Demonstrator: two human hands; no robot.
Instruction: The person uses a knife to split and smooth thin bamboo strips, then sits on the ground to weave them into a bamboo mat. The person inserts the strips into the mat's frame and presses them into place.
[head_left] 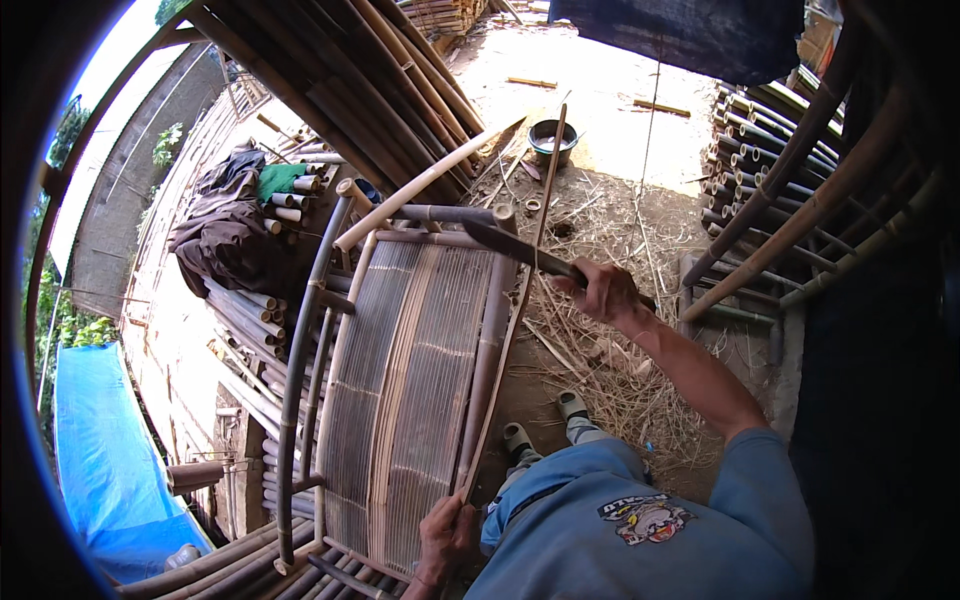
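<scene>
My right hand [605, 290] is closed round the handle of a machete. The dark machete blade [515, 247] points left and crosses a long thin bamboo strip [508, 350]; whether it touches the strip I cannot tell. Low in the picture, my left hand [447, 530] is closed at the near end of that strip, beside the bench edge. The strip runs away from me along the right side of a bamboo bench [400, 340] with a slatted panel and a rail of round poles on its left. A pale bamboo piece [430, 185] lies slanted across the bench's far end.
Bamboo shavings [620, 380] litter the ground around my feet. A dark bucket [552, 140] stands beyond the bench. Stacked bamboo poles [750, 150] and a bamboo frame [800, 220] are at the right. Dark cloth [230, 240] lies over bamboo at the left, with a blue tarp [110, 450] nearer.
</scene>
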